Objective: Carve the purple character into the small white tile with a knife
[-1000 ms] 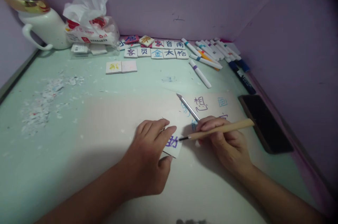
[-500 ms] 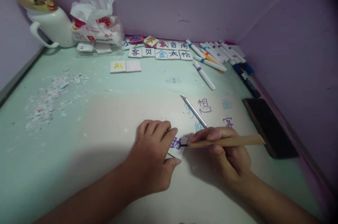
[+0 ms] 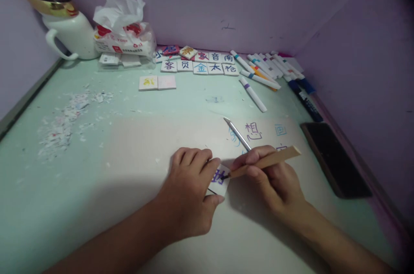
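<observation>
My left hand (image 3: 190, 192) lies over a small white square tile (image 3: 221, 190), gripping it between thumb and fingers against the pale sheet. A purple character is drawn on the tile; its left part is hidden by my fingers. In my right hand (image 3: 274, 179) is a wooden-handled carving knife (image 3: 267, 162), held like a pen. Its dark narrow tip touches the tile's purple strokes. A slim silver craft knife (image 3: 237, 134) lies just beyond my right hand, partly covered by it.
Several character tiles (image 3: 200, 67) sit along the wall, with two more tiles (image 3: 157, 82) nearer. White scraps (image 3: 67, 119) lie left. Markers (image 3: 253, 95) and a phone (image 3: 334, 160) are on the right. A tissue pack (image 3: 124, 43) and white jug (image 3: 73, 35) stand back left.
The carving knife's handle has swung to point more toward the far side, its tip staying on the tile. My left hand keeps its grip. The whole view has shifted slightly.
</observation>
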